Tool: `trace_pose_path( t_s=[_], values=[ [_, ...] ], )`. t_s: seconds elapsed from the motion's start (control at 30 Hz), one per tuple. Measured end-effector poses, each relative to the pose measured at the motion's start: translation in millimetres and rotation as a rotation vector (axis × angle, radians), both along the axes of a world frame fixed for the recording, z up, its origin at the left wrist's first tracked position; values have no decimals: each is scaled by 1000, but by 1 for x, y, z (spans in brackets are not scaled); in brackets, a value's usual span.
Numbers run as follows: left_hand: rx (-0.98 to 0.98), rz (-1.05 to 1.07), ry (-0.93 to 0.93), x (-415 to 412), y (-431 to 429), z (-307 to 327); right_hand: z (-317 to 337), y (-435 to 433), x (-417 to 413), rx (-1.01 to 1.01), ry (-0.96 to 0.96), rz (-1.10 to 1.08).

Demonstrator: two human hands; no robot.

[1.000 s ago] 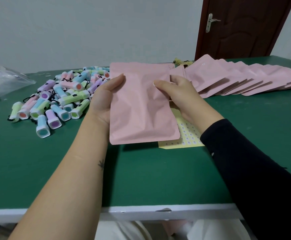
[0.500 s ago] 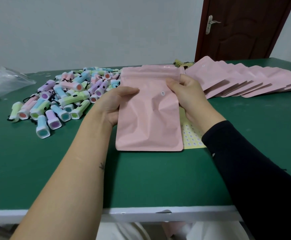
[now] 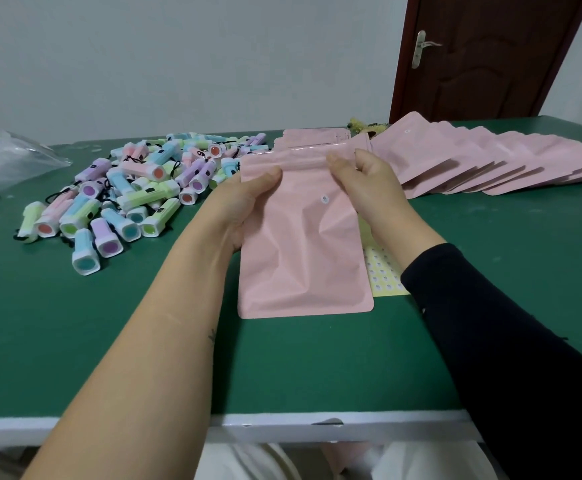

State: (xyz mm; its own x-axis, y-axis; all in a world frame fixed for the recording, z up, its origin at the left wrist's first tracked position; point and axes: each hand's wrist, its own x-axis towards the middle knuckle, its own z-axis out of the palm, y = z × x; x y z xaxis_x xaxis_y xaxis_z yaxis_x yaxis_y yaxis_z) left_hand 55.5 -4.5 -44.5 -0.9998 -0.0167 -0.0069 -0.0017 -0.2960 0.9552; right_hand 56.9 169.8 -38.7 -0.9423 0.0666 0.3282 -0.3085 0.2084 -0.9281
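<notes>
1. Clear bag (image 3: 2, 164): crumpled plastic, far left of the fingers, on the table (image 3: 109, 341).
2. Toy torches (image 3: 137, 192): a loose heap in pastel colours with dark cords, just left of the left hand.
3. Left hand (image 3: 244, 202): grasping. The thumb lies over the front of the pink pouch (image 3: 303, 251) at its upper left corner, with the remaining fingers behind it.
4. Pink pouch: held between both hands. Its top strip is level with the fingertips and its bottom edge is down near the table. The body is creased, and a small white sticker (image 3: 324, 199) sits right of centre.
5. Right hand (image 3: 365, 188): grasping. It pinches the top strip towards the right corner.
6. Sticker sheet (image 3: 383, 278): yellow, flat on the table, partly under the right wrist.
7. Fanned pouches (image 3: 490, 161): an overlapping row well right of the fingers.

Handling note: the step appears to be working the zip strip, though whether it is being opened or pressed closed cannot be told. It is likely done best with both pinches kept on the strip itself, travelling evenly from corner to corner. The pouch should be held square so the track does not skew.
</notes>
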Motion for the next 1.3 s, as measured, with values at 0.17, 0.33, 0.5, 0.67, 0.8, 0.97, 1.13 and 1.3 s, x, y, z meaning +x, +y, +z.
trace_pose_path(
  t_s=[0.17, 0.33, 0.5, 0.67, 0.8, 0.97, 1.13, 1.3],
  values=[
    [62, -6, 36, 2, 6, 3, -2, 2, -3, 32, 52, -52],
    [62, 75, 65, 1, 7, 1, -2, 1, -3, 39, 37, -3],
    [49, 71, 47, -2, -2, 3, -2, 0, -2, -51, -19, 48],
    [298, 166, -16, -10, -12, 7, 1, 5, -3, -358, -337, 389],
    [681, 348, -12, -12, -26, 7, -3, 1, 2, -470, -418, 605],
    [820, 401, -39, -10, -29, 2, -19, -16, 0, -450, -373, 500],
    [827, 384, -72, -9, -23, 2, -21, -14, -6, -392, -347, 351],
    [852, 345, -79, -8, -21, 1, -17, -12, -1, -415, -326, 266]
  ],
)
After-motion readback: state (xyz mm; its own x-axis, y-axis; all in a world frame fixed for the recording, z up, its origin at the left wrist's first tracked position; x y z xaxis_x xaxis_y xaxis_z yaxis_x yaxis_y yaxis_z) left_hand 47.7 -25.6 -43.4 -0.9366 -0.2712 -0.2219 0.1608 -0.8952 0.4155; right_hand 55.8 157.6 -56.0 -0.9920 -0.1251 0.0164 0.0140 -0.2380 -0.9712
